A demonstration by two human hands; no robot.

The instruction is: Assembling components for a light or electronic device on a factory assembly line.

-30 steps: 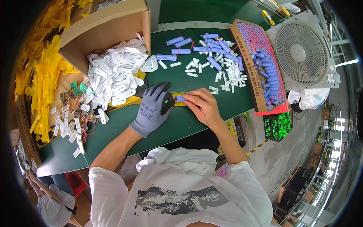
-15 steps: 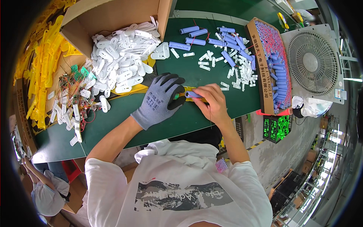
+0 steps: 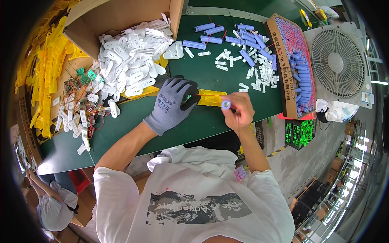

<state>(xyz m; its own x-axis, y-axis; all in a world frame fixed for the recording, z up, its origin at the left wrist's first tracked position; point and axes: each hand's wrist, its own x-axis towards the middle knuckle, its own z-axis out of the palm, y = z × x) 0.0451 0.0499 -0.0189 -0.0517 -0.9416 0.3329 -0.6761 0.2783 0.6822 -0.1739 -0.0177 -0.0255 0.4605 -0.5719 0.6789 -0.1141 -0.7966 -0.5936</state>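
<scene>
My left hand (image 3: 172, 103), in a grey-blue glove with black fingertips, is closed around the left end of a yellow plastic casing (image 3: 212, 98) at the table's near side. A small green piece (image 3: 189, 98) shows in the gap between its thumb and fingers; its kind is partly hidden. My bare right hand (image 3: 242, 110) pinches a blue cylindrical battery cell (image 3: 226, 105), seen nearly end-on at the casing's right end. A thin dark wire hangs below that hand. Whether the cell touches the casing, I cannot tell.
White plastic shells (image 3: 129, 60) spill from a cardboard box (image 3: 121, 14). Wired circuit boards (image 3: 83, 101) and yellow casings (image 3: 52, 60) lie left. Loose battery cells (image 3: 194, 44) and small white parts (image 3: 263, 75) lie far right, beside a box of cells (image 3: 285, 69) and a fan (image 3: 338, 62).
My right hand has moved right and slightly down with the battery cell, turning its end toward me. More of the yellow casing shows. My left hand has barely moved.
</scene>
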